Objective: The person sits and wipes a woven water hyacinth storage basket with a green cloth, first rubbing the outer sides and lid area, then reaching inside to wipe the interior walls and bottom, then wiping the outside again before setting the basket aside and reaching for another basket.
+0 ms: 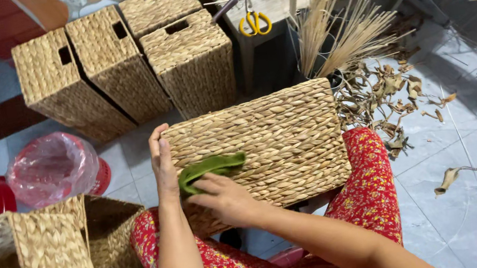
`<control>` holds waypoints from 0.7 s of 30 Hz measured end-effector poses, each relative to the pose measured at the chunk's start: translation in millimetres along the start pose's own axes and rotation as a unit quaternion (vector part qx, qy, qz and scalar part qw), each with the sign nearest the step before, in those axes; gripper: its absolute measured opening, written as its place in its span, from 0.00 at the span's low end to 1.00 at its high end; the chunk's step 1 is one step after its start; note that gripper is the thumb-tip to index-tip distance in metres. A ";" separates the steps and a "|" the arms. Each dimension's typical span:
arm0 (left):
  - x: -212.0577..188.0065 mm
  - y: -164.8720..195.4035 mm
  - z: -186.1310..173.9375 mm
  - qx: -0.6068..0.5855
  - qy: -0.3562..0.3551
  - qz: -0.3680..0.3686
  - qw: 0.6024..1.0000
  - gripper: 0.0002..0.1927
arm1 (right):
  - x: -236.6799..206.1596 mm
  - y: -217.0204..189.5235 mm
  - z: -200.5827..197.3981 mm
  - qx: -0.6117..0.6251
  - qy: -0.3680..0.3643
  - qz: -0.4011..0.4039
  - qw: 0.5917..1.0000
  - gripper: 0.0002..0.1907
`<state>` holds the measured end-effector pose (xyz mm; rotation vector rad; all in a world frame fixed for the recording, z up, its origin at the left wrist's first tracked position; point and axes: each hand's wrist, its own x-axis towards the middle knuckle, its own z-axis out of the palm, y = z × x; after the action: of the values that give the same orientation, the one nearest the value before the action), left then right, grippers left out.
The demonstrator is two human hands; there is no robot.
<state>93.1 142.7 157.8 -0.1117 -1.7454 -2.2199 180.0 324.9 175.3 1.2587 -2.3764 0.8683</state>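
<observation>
1. Two hands work on one woven basket (271,142) lying on its side across the person's lap, on red flowered cloth.
2. Left hand (163,163) lies flat against the basket's left edge, fingers straight and together, pointing away from the body, forearm running straight up from the lap.
3. Right hand (223,199) rests on the basket's near left face, wrist bent inward, fingers curled shut on a green cloth (209,168) pressed to the weave.
4. Four more baskets (117,64) stand beyond the basket, on the floor.
5. Yellow scissors (254,23) lie past the basket's far edge, beside dry reeds (336,33).
6. Left of the basket sits a pink bag (53,167).
</observation>
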 end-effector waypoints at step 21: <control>-1.4 -5.0 -2.6 -0.029 -0.006 -0.012 0.999 0.25 | -85.7 138.7 -125.3 -0.183 0.225 0.395 0.872 0.26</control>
<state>93.3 141.4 152.1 -0.1177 -1.6969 -2.2916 113.0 519.3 175.3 -0.1115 -2.4551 0.7327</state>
